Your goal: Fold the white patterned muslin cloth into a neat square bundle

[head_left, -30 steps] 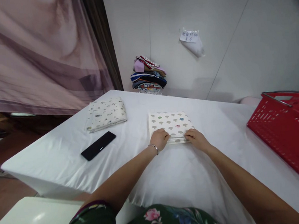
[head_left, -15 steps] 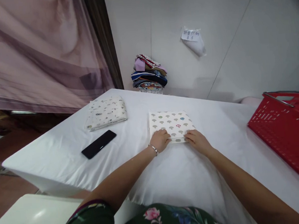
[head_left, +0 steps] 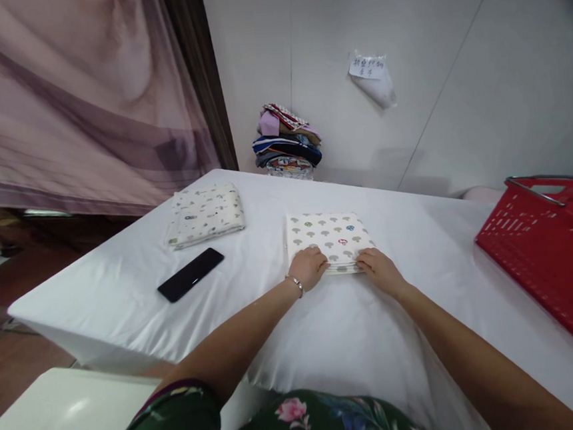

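In front of me a folded white cloth [head_left: 325, 233] with a mushroom print lies flat on the white-covered table [head_left: 261, 271]. My left hand [head_left: 309, 267], a bracelet at its wrist, has its fingers closed on the near left edge of that cloth. At the near right corner, my right hand [head_left: 377, 268] pinches the same edge between thumb and fingers. The near side shows several stacked layers. A second folded cloth [head_left: 206, 214], cream with small dark figures, rests farther left, apart from both hands.
A black phone [head_left: 191, 275] lies left of my arms. On the right stands a red plastic basket [head_left: 545, 252] with a metal handle. A pile of folded fabrics [head_left: 287, 141] is beyond the far edge. A white stool [head_left: 73, 414] is at lower left.
The view has shifted very slightly. Both hands keep the same hold on the mushroom-print cloth, which stays in place.
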A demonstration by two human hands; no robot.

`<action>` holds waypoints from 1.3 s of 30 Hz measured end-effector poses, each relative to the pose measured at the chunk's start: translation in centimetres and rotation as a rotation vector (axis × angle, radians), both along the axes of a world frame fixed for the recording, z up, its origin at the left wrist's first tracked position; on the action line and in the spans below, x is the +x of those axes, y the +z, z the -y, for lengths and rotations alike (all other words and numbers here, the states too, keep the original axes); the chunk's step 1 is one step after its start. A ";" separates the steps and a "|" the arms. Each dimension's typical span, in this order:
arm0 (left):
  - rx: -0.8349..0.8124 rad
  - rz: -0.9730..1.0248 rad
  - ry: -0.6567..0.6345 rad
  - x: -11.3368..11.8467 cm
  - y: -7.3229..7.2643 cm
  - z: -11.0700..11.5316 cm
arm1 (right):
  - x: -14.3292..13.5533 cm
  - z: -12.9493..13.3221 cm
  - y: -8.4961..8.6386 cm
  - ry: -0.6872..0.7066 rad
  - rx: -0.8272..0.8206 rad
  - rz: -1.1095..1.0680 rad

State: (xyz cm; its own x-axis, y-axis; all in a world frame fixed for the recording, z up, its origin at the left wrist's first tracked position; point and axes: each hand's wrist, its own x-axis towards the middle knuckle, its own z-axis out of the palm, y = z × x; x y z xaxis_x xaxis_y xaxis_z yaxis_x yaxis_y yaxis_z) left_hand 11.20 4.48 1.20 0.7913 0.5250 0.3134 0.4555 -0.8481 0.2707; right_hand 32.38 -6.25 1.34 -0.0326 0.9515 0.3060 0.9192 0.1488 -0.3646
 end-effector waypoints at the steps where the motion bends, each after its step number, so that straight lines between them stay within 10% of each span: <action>1: 0.011 0.008 -0.002 0.0 0.0 0.0 | 0.0 0.0 0.0 -0.005 0.003 -0.005; 39: 0.118 -0.179 -0.022 1.4 0.8 1.0 | -0.4 -0.4 0.2 0.068 -0.064 0.472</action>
State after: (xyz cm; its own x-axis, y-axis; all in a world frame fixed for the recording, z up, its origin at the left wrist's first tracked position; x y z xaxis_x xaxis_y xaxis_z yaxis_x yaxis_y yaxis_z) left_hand 12.58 3.46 1.98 0.8506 0.4750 0.2256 0.4685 -0.8793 0.0851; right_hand 31.99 -5.85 1.49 -0.2169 0.9587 0.1838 0.9754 0.2054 0.0798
